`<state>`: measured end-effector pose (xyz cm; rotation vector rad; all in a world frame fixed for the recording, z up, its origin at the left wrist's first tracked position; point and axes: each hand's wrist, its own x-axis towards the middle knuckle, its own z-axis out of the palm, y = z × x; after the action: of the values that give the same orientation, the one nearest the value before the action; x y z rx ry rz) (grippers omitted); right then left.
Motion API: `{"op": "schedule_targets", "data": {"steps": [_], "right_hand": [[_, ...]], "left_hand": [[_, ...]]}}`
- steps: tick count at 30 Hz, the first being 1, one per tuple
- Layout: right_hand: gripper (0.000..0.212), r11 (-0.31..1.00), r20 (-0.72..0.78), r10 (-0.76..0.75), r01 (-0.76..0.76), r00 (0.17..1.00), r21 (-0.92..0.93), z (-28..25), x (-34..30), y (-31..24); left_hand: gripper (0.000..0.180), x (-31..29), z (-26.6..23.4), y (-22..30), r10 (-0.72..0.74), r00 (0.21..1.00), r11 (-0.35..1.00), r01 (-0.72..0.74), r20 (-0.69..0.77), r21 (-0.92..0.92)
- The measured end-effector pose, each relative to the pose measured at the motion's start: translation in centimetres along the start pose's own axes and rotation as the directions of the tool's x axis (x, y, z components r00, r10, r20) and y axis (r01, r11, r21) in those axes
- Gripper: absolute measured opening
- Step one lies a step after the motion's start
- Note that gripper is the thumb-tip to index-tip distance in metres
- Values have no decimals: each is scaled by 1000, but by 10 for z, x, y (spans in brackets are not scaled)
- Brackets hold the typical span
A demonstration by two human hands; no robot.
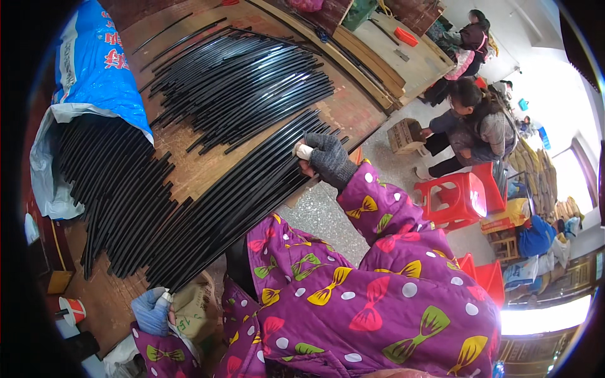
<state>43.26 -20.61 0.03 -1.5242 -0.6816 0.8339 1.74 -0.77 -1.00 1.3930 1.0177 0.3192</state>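
Long, thin black rods (227, 208) lie side by side in a slanting layer along the near side of the brown table. At their right end, my right hand (328, 157), in a dark grey fingerless glove with white wrapping on a finger, is closed around some rods. My left hand (151, 312), in a pale blue-grey glove with a wrapped digit, is curled beside the rods' lower left ends; what its fingers hold is hidden. Another pile of black rods (239, 82) covers the far part of the table. More rods (107, 170) spill from a blue and white sack (104, 69).
Wooden strips (365, 63) border the table's far right edge. Beyond it, a seated person (485, 126) reaches toward a cardboard box (406, 135) on the floor. Red plastic stools (450, 198) stand to my right. A red and white cup (72, 310) is at the lower left.
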Motion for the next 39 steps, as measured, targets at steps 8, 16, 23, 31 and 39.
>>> {"op": "schedule_targets", "data": {"steps": [8,16,23,31,39], "right_hand": [[14,984,-3,-73,71,997,-161,28,-11,-7],[14,973,-163,-16,53,986,225,-97,12,21],[16,991,-182,33,-8,983,137,-120,28,19],[21,392,-208,-334,-65,919,-918,-101,38,13],[19,92,159,-300,194,941,-977,15,82,-11]], "left_hand": [[13,-1,1,14,105,992,979,-115,70,168],[17,-5,-31,2,-56,997,988,63,-52,144],[16,8,-25,-1,-71,988,986,89,-134,137],[14,14,-4,9,180,954,902,-63,-241,426],[21,56,10,22,518,855,369,-197,-25,908]]}}
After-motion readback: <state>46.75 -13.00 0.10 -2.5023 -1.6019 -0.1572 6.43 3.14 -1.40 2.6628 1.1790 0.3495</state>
